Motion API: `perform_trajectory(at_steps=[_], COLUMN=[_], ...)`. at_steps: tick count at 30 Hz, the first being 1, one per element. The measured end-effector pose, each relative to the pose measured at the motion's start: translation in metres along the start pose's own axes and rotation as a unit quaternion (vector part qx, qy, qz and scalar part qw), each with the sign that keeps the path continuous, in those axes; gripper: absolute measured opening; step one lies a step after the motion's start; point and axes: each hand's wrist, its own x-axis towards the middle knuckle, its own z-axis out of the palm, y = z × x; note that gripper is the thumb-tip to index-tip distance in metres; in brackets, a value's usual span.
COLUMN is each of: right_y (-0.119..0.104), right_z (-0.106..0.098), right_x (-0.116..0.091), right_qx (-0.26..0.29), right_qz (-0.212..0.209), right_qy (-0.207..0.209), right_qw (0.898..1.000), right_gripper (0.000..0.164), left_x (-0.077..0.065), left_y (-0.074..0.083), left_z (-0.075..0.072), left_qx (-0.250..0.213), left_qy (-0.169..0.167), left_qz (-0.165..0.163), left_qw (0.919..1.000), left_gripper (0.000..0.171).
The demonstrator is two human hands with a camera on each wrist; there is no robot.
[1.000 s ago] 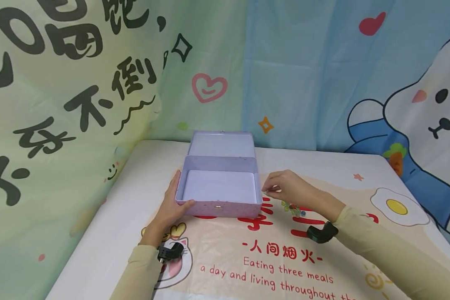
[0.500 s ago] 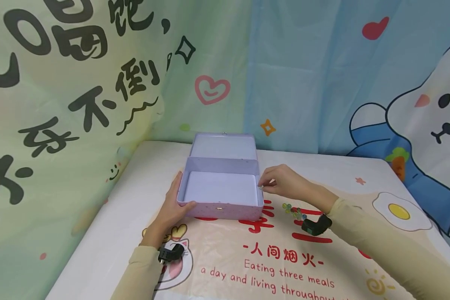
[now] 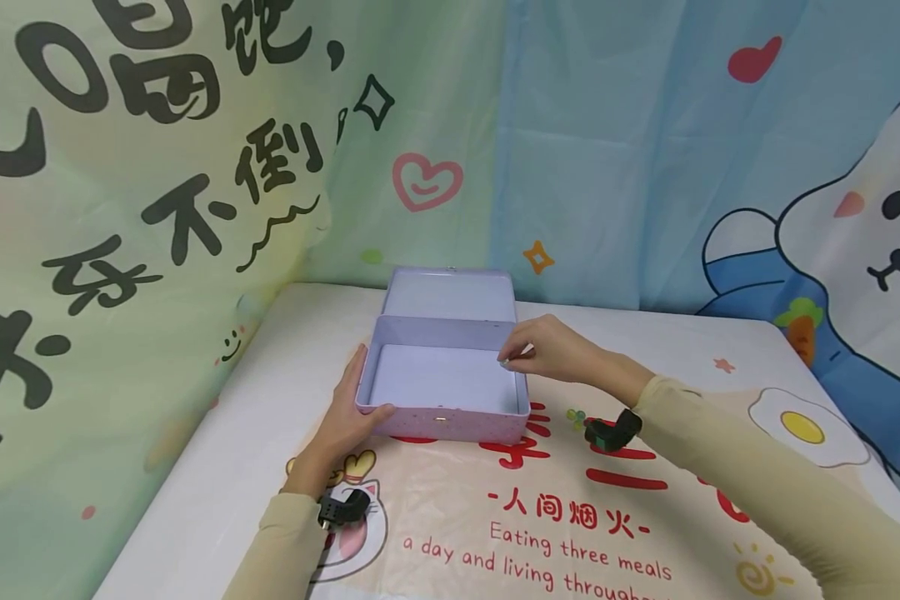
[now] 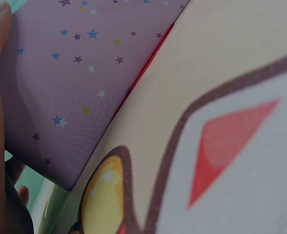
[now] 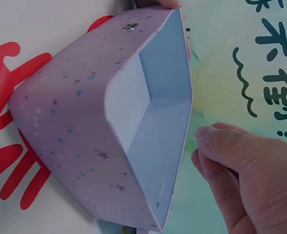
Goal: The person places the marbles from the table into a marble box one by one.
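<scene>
An open lilac tin box (image 3: 450, 427) patterned with small stars stands on the table, its hinged lid (image 3: 450, 296) tilted back. My left hand (image 3: 347, 410) grips the front left corner, thumb on the front wall and fingers along the left side. Over the box's right rim, my right hand (image 3: 553, 348) pinches a tiny clear, glassy piece (image 5: 195, 136) between thumb and fingertips; its exact kind cannot be told. In the right wrist view the pinching fingers are just outside the box opening. The left wrist view shows the star-patterned wall (image 4: 85, 73) beside the thumb.
Small green and yellow beads or charms (image 3: 576, 419) lie right of the box, partly hidden by the right wrist's black camera (image 3: 613, 432). A printed mat (image 3: 555, 525) covers the table. Behind stands a printed cloth backdrop (image 3: 570, 167).
My right hand has moved left and up from beside the box to over its right rim, with the tiny piece pinched. My left hand keeps its grip on the box.
</scene>
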Motion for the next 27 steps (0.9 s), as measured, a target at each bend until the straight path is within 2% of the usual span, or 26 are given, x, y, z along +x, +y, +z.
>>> perform_trajectory(at_steps=[6,14,22,27], right_y=[0.0,0.0,0.007,0.014], right_z=[0.004,0.011,0.015,0.021], right_x=[0.013,0.027,0.04,0.048], right_qx=[0.012,0.035,0.027,0.046], right_qz=[0.014,-0.002,-0.02,-0.005], right_qy=[-0.014,-0.038,-0.042,-0.063], right_qw=[1.0,0.999,0.999,0.997], right_gripper=[0.012,0.012,0.01,0.01], left_x=[-0.002,-0.002,0.0,-0.001], left_y=[0.001,0.001,-0.002,-0.001], left_z=[-0.002,-0.002,0.0,-0.001], left_qx=[-0.001,-0.005,-0.005,-0.012], left_qy=[0.002,-0.001,-0.003,-0.001], left_qz=[0.001,0.003,0.005,0.01], left_qw=[1.0,1.0,1.0,0.9999], left_gripper=[0.105,0.111,0.108,0.109])
